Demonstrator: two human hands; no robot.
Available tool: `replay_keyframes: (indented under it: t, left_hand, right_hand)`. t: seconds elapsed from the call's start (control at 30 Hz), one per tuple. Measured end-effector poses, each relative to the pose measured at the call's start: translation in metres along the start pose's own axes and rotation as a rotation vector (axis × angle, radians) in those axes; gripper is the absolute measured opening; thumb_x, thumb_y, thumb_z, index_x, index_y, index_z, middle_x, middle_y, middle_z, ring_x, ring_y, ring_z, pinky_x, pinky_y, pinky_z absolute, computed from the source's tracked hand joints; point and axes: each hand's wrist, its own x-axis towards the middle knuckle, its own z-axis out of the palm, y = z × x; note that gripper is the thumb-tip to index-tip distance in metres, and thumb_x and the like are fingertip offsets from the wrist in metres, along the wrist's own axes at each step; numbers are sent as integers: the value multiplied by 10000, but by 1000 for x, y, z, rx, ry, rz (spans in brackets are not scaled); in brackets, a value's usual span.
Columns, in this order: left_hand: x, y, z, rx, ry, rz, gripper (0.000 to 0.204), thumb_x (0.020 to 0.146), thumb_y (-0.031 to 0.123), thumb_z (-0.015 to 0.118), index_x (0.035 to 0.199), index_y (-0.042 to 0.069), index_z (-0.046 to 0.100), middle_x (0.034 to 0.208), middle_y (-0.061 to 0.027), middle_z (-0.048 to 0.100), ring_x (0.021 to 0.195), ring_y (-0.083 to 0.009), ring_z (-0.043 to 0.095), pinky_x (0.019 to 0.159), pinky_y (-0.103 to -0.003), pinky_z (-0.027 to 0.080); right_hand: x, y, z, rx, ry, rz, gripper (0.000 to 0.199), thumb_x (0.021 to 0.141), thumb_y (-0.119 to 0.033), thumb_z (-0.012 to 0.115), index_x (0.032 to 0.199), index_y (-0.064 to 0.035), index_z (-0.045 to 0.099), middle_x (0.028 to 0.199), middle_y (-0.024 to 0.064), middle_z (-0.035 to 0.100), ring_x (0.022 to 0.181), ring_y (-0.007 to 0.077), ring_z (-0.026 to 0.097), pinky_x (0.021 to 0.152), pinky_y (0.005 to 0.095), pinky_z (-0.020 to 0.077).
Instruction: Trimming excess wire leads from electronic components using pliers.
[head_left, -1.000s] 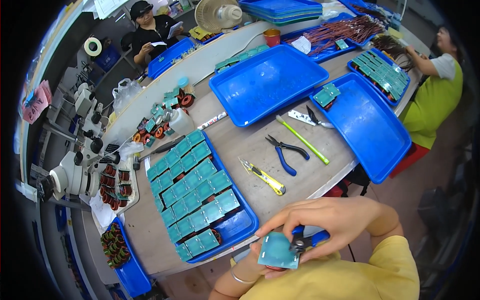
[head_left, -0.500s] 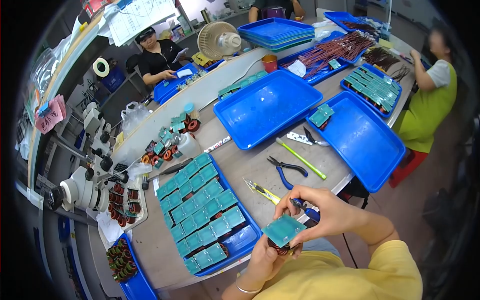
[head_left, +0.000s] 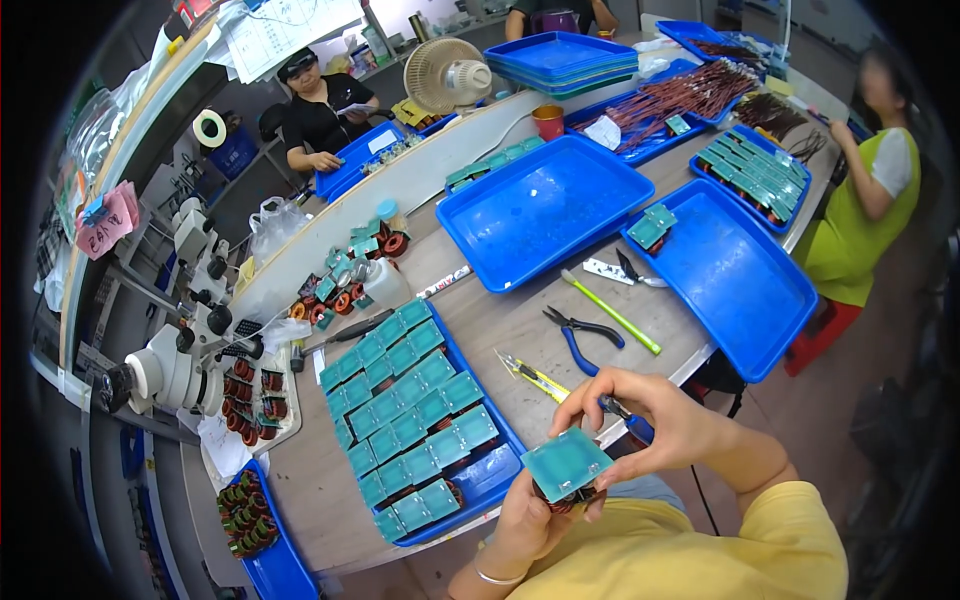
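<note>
My left hand is closed around the underside of a green circuit board with a dark wound coil beneath it. The board's flat green face is turned up. In my right hand is a small hand tool with blue handles, probably pliers or cutters; its jaws are hard to make out. Right fingertips also touch the board's right edge and far corner. Left of my hands, a blue tray carries rows of similar boards on coils.
Blue-handled pliers, a yellow craft knife and a green pen-like stick lie beyond my hands. Two large blue trays stand farther back, one bearing a single board. A microscope is at left. Other people sit across and to the right.
The view has shifted slightly, so the bench appears a little farther right. The board tilts slightly differently; both hands keep their holds.
</note>
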Motion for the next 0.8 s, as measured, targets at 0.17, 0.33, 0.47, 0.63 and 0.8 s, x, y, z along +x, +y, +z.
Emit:
replay_keyframes:
  t: [0.17, 0.33, 0.47, 0.63, 0.8]
  left_hand:
    - [-3, 4, -2, 138, 97, 59, 784, 726, 516, 657, 1215, -33, 386, 1052, -92, 534, 882, -166, 541, 727, -267, 436]
    - [-5, 7, -10, 393, 201, 87, 819, 643, 435, 761, 1196, -56, 408, 1078, -77, 523, 984, -132, 514, 827, -264, 429]
    - [-1, 10, -3, 388, 222, 181, 820, 602, 354, 808, 1187, -63, 413, 1107, -88, 514, 1013, -147, 512, 851, -276, 426]
    - [-1, 11, -5, 510, 133, 283, 789, 585, 246, 833, 1179, -51, 406, 1152, -146, 503, 1032, -195, 524, 869, -300, 436]
    - [4, 15, 6, 530, 191, 328, 708, 601, 231, 833, 1090, 5, 374, 1122, -162, 492, 1009, -200, 524, 837, -316, 455]
  right_hand:
    - [0, 0, -3, -6, -33, -68, 402, 669, -109, 774, 873, -71, 429, 1113, 179, 554, 1055, 225, 516, 921, 348, 386]
    - [2, 2, -8, -7, -115, -173, 346, 705, -92, 739, 870, -74, 436, 1183, 213, 529, 1085, 268, 514, 922, 353, 387]
    - [3, 2, -12, -14, -160, -172, 309, 717, -60, 717, 869, -72, 448, 1209, 227, 511, 1111, 283, 505, 923, 362, 389]
    - [1, 4, -13, 11, -180, -193, 298, 713, -16, 704, 883, -61, 463, 1203, 244, 508, 1134, 314, 491, 924, 399, 392]
    - [2, 8, -5, 67, -10, -256, 343, 684, -38, 738, 887, -70, 463, 1152, 238, 538, 1097, 301, 514, 869, 379, 418]
